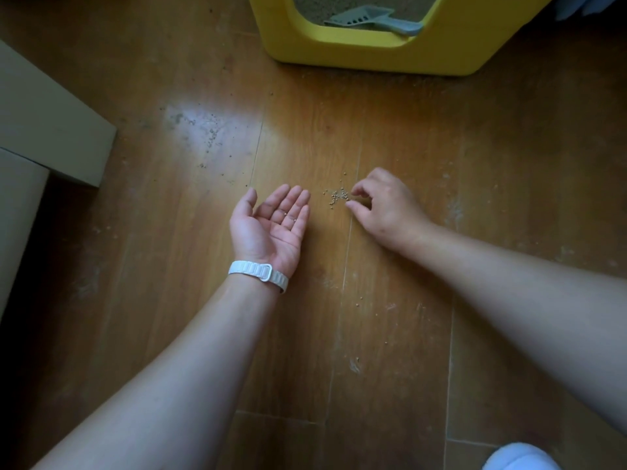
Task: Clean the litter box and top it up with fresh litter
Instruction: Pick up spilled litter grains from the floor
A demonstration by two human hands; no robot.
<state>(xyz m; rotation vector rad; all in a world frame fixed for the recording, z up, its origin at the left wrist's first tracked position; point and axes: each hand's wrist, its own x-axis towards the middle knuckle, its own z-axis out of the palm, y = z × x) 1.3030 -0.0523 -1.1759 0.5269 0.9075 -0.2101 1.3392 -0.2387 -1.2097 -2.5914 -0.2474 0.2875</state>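
The wooden floor [400,337] is filling most of your view, with pale furniture [51,130] sitting along its left edge. The yellow litter box [356,52] is standing at the top, well apart from your hands, and sandy litter [312,8] is showing through its opening. Your left hand [271,225] is lying palm up just above the floor, fingers straight and relaxed. Your right hand [386,208] is reaching down palm-first beside it, its curled fingertips touching the floor; you cannot tell whether they are pinching anything. A grey-blue scoop [369,19] is resting inside the box, its handle lying over the front rim. A white wristband [258,271] is wrapping your left wrist. A small pile of spilled granules [337,195] is lying on the floor between your hands, just beside the right fingertips. Two loose granules [290,216] are sitting on your left fingers.
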